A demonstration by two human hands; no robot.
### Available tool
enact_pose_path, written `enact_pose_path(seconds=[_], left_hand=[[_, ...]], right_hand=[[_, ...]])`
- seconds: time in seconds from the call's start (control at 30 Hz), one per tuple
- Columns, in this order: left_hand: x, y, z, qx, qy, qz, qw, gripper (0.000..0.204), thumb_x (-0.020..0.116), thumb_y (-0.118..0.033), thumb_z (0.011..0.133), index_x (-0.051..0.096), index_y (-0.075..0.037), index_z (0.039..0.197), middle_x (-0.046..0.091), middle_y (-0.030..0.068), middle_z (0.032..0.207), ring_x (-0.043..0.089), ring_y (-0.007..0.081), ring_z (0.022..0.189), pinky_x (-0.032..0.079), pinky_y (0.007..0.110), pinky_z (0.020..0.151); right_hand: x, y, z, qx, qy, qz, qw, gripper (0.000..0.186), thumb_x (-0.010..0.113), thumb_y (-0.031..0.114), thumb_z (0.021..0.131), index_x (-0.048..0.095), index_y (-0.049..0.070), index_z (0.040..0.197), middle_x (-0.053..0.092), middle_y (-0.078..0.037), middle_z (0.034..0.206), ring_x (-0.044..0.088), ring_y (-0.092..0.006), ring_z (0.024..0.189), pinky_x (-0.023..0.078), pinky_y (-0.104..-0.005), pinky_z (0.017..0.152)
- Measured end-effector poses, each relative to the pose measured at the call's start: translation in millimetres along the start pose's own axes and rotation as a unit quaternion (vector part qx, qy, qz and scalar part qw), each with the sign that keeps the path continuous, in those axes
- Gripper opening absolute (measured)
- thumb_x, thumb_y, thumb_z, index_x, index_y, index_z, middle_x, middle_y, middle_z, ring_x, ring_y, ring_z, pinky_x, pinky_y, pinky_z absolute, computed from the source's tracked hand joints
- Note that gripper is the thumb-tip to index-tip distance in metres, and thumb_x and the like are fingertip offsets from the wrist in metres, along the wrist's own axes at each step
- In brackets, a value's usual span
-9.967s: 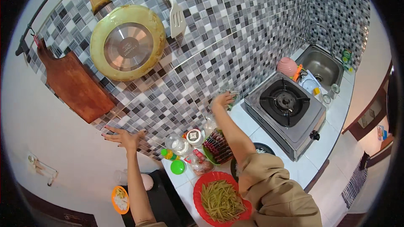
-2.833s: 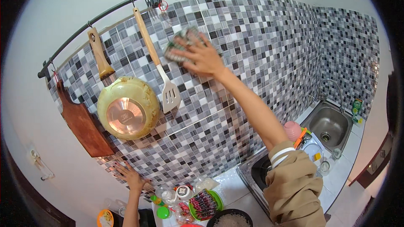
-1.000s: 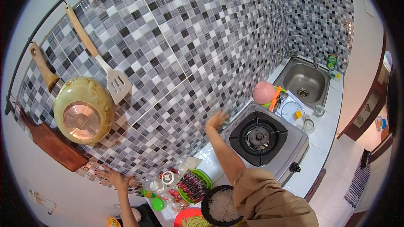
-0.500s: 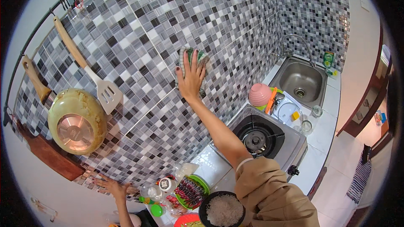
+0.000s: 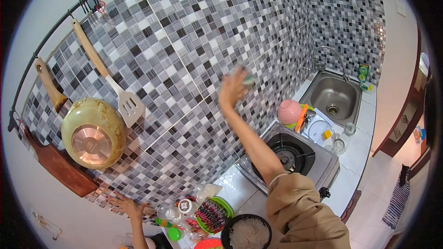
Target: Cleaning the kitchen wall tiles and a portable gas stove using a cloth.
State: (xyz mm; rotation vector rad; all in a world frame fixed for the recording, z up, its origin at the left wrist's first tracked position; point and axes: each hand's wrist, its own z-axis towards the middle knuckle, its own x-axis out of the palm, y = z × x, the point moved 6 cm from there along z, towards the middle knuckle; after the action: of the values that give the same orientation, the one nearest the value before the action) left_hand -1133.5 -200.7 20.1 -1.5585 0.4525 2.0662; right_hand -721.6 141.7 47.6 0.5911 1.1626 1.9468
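My right hand (image 5: 234,89) is raised against the tiled wall (image 5: 194,55), its arm in a brown sleeve. Motion smears its fingers. Under the palm, pressed against the tiles, is a green and white cloth (image 5: 249,80), mostly covered by the hand. At the lower left, my left hand (image 5: 129,206) rests on the lower edge of the tiles with its fingers spread and nothing in it. Close by on the counter are clear jars and bottles, one with a green cap (image 5: 174,234).
A pan (image 5: 94,133), a slotted spatula (image 5: 129,103) and a wooden board (image 5: 60,166) hang at the left. Below my right arm stand a gas stove (image 5: 318,161) and a pot of rice (image 5: 249,234). A pink bowl (image 5: 289,111) sits near the sink (image 5: 334,97).
My right hand has slid to the right and slightly down over the tiles with the cloth, and it is blurred now. The view has shifted slightly. My left hand stays against the wall.
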Motion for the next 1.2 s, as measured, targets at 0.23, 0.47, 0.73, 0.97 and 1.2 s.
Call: enact_pose_path(seconds=[0.23, 0.47, 0.73, 0.97, 1.2], left_hand=[[31.7, 17.4, 16.4, 0.068, -0.107, -0.015, 0.992, 0.147, 0.089, -0.033, 0.037, -0.012, -0.002, 0.140, -0.013, 0.0328, 0.142, -0.007, 0.0479, 0.133, 0.003, 0.072, 0.095], [53.3, 32.5, 26.3, 0.123, -0.217, -0.031, 0.968, 0.148, 0.088, -0.037, 0.035, -0.010, 0.000, 0.140, -0.012, 0.0339, 0.142, -0.009, 0.0477, 0.133, 0.002, 0.071, 0.096], [51.3, 32.6, 26.9, 0.109, -0.207, -0.046, 0.971, 0.152, 0.089, -0.037, 0.029, -0.009, -0.003, 0.141, -0.014, 0.0295, 0.144, -0.010, 0.0475, 0.133, 0.002, 0.070, 0.097], [57.8, 35.8, 30.0, 0.118, -0.213, -0.037, 0.969, 0.154, 0.089, -0.039, 0.028, -0.008, -0.001, 0.141, -0.014, 0.0314, 0.143, -0.011, 0.0474, 0.133, 0.001, 0.070, 0.097], [56.0, 34.0, 27.5, 0.105, -0.178, -0.026, 0.978, 0.152, 0.089, -0.040, 0.031, -0.009, 0.003, 0.139, -0.015, 0.0341, 0.141, -0.010, 0.0478, 0.133, 0.001, 0.069, 0.098]], right_hand=[[-10.7, 140.1, -52.3, -0.539, 0.137, 0.098, 0.826, 0.047, 0.046, 0.042, 0.086, 0.043, 0.033, 0.132, 0.026, -0.001, 0.146, 0.017, -0.0351, 0.135, 0.005, -0.0525, 0.109], [-7.9, 71.6, 77.9, -0.209, 0.023, 0.016, 0.977, 0.057, 0.040, 0.039, 0.090, 0.025, 0.021, 0.142, 0.014, -0.011, 0.149, 0.024, -0.0368, 0.131, 0.006, -0.0585, 0.105], [-4.4, 222.9, -5.7, -0.479, 0.051, 0.065, 0.874, 0.054, 0.043, 0.038, 0.087, 0.031, 0.028, 0.139, 0.019, -0.007, 0.148, 0.014, -0.0379, 0.135, 0.003, -0.0565, 0.107], [-7.2, 255.6, 76.6, -0.516, 0.016, 0.095, 0.851, 0.050, 0.039, 0.042, 0.090, 0.030, 0.031, 0.139, 0.020, -0.003, 0.148, 0.015, -0.0308, 0.136, 0.006, -0.0547, 0.108], [-7.0, 130.2, 82.8, -0.247, -0.048, 0.077, 0.965, 0.051, 0.036, 0.035, 0.091, 0.031, 0.020, 0.140, 0.020, -0.013, 0.147, 0.023, -0.0413, 0.130, 0.012, -0.0574, 0.104]])
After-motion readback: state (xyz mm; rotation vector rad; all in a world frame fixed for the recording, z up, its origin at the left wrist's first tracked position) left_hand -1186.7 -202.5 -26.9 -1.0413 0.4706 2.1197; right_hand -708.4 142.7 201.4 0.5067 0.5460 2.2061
